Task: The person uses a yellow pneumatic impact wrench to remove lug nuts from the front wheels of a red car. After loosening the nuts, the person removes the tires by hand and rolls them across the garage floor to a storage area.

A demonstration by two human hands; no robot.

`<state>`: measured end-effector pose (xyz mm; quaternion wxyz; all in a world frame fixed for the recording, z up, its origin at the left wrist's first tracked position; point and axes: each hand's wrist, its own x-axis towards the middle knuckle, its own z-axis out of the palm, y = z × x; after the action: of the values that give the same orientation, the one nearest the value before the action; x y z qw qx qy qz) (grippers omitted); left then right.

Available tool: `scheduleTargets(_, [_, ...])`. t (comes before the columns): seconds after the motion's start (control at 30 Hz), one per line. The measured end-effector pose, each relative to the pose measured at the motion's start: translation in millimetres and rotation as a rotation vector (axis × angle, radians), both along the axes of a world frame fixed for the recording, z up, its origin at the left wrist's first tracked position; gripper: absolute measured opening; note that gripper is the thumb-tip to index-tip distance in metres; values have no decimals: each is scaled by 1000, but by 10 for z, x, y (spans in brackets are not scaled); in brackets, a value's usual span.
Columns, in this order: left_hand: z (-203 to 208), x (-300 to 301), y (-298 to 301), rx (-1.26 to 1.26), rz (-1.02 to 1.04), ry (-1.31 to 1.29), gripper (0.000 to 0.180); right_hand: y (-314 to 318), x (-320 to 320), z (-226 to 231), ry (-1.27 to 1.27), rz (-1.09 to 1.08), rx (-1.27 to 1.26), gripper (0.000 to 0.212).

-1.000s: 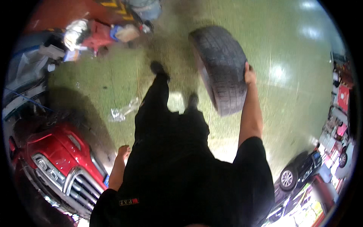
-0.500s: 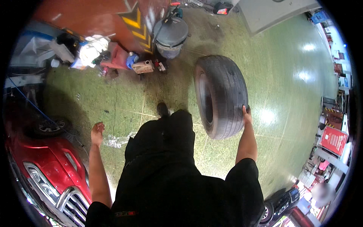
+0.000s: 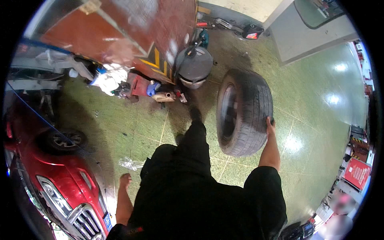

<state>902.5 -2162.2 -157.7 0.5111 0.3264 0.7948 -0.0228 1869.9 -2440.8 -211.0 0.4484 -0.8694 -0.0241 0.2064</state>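
A worn black tire on a metal wheel [image 3: 253, 112] stands upright on the green floor, ahead of me and to the right. My right hand [image 3: 271, 127] is closed against the right side of its tread, thumb uppermost; some of its fingers are hard to make out. The wheel's spokes, on the left face, look blurred. My left hand [image 3: 125, 180] hangs low at my left side, empty, its fingers loosely apart. Beside it on the floor lies a crumpled clear plastic sheet [image 3: 131, 164].
A red car [image 3: 72, 172] stands close on my left. Ahead are a lidded grey bin [image 3: 195, 66], a tan jug [image 3: 164, 97], a blue bottle [image 3: 153, 88] and white cloths [image 3: 112, 78]. A grey door panel [image 3: 296, 40] sits far right. A black bottle [image 3: 252, 32] stands near the wall.
I have stepped forward with the tire, my right hand staying on its tread. The bin and jugs appear nearer. My left hand has swung back toward my body.
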Motion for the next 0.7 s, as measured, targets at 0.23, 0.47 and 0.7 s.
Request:
scheduleTargets(0.23, [247, 1063, 372, 80, 45, -73, 28, 1635, 534, 267, -175, 221, -335, 107])
scheduleTargets(0.47, [341, 1845, 1319, 268, -136, -124, 32, 2684, 541, 263, -225, 123, -159, 102])
scheduleTargets(0.7, [418, 2186, 1622, 332, -132, -1, 33, 3493, 455, 603, -303, 344, -93, 112])
